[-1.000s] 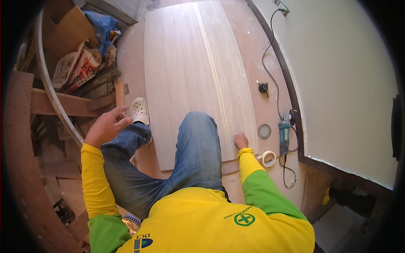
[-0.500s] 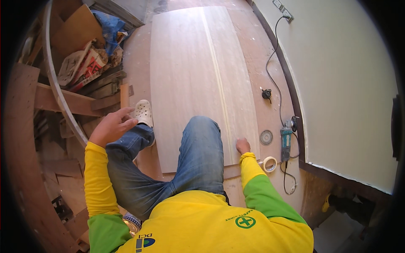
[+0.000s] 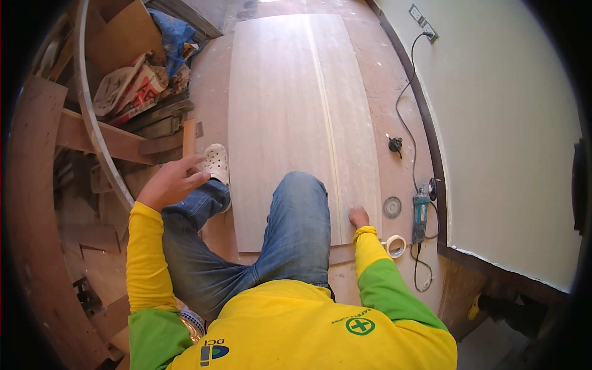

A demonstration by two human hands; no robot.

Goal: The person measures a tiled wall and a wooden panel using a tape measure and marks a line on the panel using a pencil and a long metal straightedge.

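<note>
A long pale wood-grain panel (image 3: 280, 117) lies flat on the floor in front of me, with a thin light strip (image 3: 325, 98) running lengthwise nearer its right edge. My right hand (image 3: 358, 216) rests on the panel's near right part, just right of that strip. Its fingers are curled closed, and whatever they may hold is hidden. Over my left leg, beside the white clog (image 3: 216, 161), my left hand (image 3: 176, 182) hangs in the air with loose, parted fingers and nothing in it. My bent knee (image 3: 297, 191) covers part of the panel's near end.
Right of the panel lie a roll of masking tape (image 3: 395, 246), a grey disc (image 3: 391, 207), a small black part (image 3: 395, 145) and a teal angle grinder (image 3: 420, 216). The grinder's cord (image 3: 398, 105) runs to a wall socket (image 3: 430, 32). Wood scraps and bags (image 3: 132, 89) crowd the left.
The whole view has shifted slightly, so the panel and tools sit a little farther right in the picture. Both hands keep nearly the same pose.
</note>
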